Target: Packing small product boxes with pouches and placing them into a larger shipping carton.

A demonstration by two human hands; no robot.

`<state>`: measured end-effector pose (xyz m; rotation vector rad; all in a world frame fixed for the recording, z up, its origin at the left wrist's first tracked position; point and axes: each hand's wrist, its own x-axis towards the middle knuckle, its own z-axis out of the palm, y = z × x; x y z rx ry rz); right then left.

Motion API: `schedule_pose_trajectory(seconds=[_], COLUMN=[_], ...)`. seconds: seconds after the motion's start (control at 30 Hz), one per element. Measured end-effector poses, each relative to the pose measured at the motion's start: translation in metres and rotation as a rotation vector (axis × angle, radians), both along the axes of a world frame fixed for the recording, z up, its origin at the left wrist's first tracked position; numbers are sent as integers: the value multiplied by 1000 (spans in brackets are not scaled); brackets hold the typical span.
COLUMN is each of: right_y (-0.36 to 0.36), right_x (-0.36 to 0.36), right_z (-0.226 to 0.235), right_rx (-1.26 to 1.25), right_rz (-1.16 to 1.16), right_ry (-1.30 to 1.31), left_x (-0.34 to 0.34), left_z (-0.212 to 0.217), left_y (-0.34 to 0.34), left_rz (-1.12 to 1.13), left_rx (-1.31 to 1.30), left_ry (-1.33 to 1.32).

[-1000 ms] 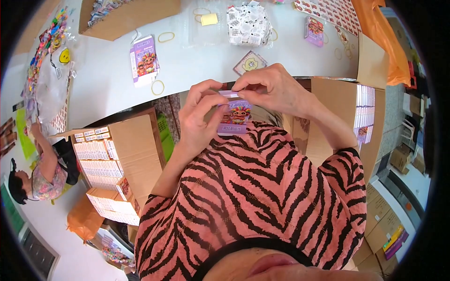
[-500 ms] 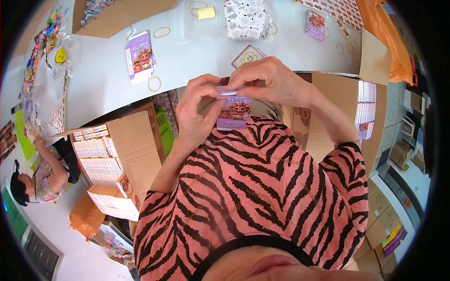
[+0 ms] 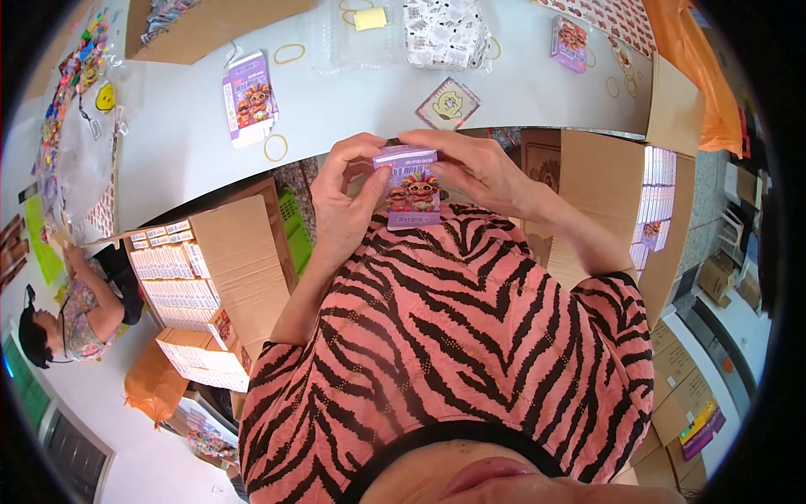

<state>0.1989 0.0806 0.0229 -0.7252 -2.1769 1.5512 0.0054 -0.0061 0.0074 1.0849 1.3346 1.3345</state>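
A small purple card box with cartoon figures on its front is held upright between my two hands, just in front of my chest. My left hand grips its left side, with the thumb on the front. On the right side, my right hand has its thumb at the upper corner and its fingers behind the top. A white edge shows along the box's top. Beyond my hands, a square picture card lies near the table edge. A flattened purple box rests farther left beside a rubber band.
A pile of white printed packets and another purple box are on the table. Open cartons stand below its edge on both sides, the left one with stacked boxes. A person works at far left.
The box's top flap, raised and pinched before, now looks folded down. My right hand has moved lower to the box's side, leaving the picture card in fuller view.
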Motion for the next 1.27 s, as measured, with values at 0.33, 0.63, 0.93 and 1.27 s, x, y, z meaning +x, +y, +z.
schedule_pose_trajectory(seconds=[0.33,0.63,0.93,1.27], right_y=[-7,-3,5,4], right_x=[3,3,3,-5], right_z=[-5,-1,-3,-4], right_rx=[-166,-99,-428,-807], right_rz=[-131,-158,-132,-148], right_ry=[-43,-108,43,103], left_x=[-3,-11,-10,-5], left_z=[-5,9,8,5], left_y=[1,17,22,19], left_rz=[-11,-101,-145,-196], left_rx=[-14,-231,-295,-358], left_ry=[-28,-43,-123,-307])
